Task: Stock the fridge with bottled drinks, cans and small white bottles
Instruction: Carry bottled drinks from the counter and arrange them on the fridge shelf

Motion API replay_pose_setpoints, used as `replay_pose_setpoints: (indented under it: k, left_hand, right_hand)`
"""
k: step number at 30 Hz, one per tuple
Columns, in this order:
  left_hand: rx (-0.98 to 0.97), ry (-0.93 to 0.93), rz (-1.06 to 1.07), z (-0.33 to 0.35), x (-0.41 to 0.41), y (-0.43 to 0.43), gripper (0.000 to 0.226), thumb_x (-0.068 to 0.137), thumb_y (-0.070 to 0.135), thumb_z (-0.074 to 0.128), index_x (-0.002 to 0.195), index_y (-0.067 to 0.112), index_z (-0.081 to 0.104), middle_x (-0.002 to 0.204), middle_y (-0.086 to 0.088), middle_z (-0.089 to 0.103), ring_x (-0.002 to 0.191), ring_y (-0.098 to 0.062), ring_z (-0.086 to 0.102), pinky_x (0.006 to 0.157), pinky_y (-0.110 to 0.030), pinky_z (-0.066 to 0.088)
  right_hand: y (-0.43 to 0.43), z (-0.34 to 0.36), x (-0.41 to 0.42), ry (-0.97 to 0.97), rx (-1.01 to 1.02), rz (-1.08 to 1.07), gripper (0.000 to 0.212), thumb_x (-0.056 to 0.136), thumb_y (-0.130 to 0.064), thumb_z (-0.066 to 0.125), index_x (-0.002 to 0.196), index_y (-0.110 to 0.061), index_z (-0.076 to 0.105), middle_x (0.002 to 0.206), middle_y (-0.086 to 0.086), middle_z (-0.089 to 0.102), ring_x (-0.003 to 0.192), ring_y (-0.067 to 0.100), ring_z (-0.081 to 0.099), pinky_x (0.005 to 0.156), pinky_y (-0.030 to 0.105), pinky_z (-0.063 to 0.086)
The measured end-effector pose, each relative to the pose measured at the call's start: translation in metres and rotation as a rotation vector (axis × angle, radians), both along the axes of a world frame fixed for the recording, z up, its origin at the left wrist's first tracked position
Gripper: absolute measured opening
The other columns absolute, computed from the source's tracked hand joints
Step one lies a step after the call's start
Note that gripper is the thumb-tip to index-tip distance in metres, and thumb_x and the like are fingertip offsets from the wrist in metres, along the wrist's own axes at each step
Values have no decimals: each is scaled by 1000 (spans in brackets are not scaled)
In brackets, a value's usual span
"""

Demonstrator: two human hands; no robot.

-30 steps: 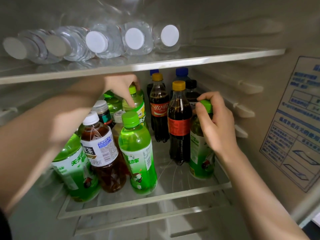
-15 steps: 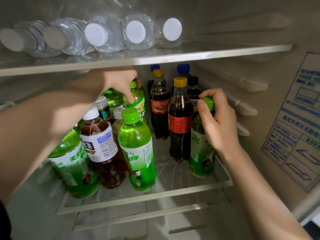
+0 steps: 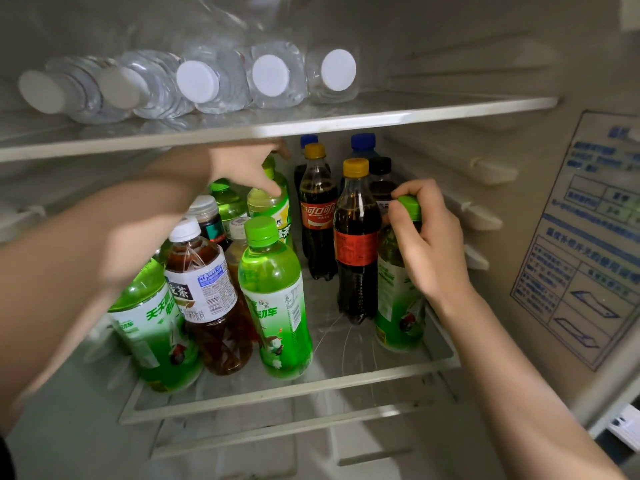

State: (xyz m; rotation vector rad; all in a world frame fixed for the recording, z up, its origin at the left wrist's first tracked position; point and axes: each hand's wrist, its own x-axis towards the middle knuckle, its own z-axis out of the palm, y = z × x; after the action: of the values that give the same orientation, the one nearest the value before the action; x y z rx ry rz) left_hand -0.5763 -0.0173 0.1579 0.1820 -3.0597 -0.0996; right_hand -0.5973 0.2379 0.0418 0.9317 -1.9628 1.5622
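I look into an open fridge. On the glass middle shelf [image 3: 346, 375] stand several bottles: green tea, brown tea and dark cola. My right hand [image 3: 429, 244] grips the neck and green cap of a green tea bottle [image 3: 398, 306] standing at the shelf's right front, beside a yellow-capped cola bottle [image 3: 355, 244]. My left hand [image 3: 242, 168] reaches under the upper shelf and holds the top of a yellow-green tea bottle [image 3: 272, 206] further back; its cap is hidden by my fingers. Another green tea bottle [image 3: 277, 299] stands at the front middle.
The upper shelf [image 3: 311, 123] carries several clear water bottles [image 3: 197, 81] lying on their sides, white caps facing me. A blue-printed label [image 3: 588, 237] sticks to the right inner wall. Bare glass lies at the shelf's front between the bottles. Rails jut from the right wall.
The view shifted slightly. Both hands stay on their bottles; the right-hand green bottle has moved a little back and toward the cola bottle.
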Motion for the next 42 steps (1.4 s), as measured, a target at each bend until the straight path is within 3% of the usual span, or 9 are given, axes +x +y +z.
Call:
replay_pose_setpoints:
  k: [4,7,11,16,19,22,26,37,42]
  left_hand:
    - [56,91,-129,3,8,31,39,93,26,55,130,16,49,115,2,51,90,-11,49,69,-16,33]
    - [143,96,-222,6,15,58,21,97,37,45,113,29,55,113,7,59,99,-10,54,82,-22,38]
    - [268,90,-219,-2,15,76,31,89,54,50,107,28,53,90,2,68,86,-15,69,75,-36,57]
    - [233,223,-254,-14,1,86,26,85,46,62,90,22,54,65,7,60,45,8,54,46,-10,43]
    - [244,149,-240,-8,-6,84,26,87,35,63,105,22,52,83,5,60,48,1,60,52,-16,51]
    - [239,21,-296,4,-6,73,30,87,17,65,113,23,51,95,7,56,78,-18,65,73,-27,53]
    - [159,16,-336,8,-3,59,35,83,0,63,115,13,55,86,12,52,74,-5,50,61,-2,39]
    - [107,109,-317,-9,5,63,45,80,27,70,121,30,51,101,11,55,78,1,52,64,-12,41]
    - [103,92,-343,-4,6,61,53,74,13,74,121,24,52,102,8,57,79,-3,54,64,-16,45]
  right_hand:
    - [1,1,1,-6,4,7,7,91,-34,45,97,-30,47,82,-3,62,75,7,58,66,34,48]
    - [2,3,2,-10,9,14,9,91,-33,45,97,-27,48,83,-2,62,76,11,59,68,38,50]
    - [4,4,3,-20,7,30,10,91,-33,45,98,-25,49,85,1,63,77,13,59,69,41,50]
    - [6,4,5,-32,0,37,9,91,-32,46,97,-26,48,85,1,62,77,13,58,68,36,48]
    - [7,4,6,-30,-11,40,9,91,-32,46,97,-26,48,81,-2,60,72,7,55,64,28,45]
    - [8,4,7,-35,-15,39,9,92,-30,47,98,-24,49,82,-2,59,73,8,55,65,29,46]
    - [8,4,8,-35,-10,28,11,91,-31,46,99,-24,49,82,-2,59,74,9,56,67,33,46]
    - [2,4,5,-20,11,-4,11,91,-36,45,99,-28,48,84,0,62,77,11,59,70,39,51]
    - [4,4,5,-22,6,4,12,91,-35,45,99,-27,48,84,2,63,77,14,59,70,40,51]
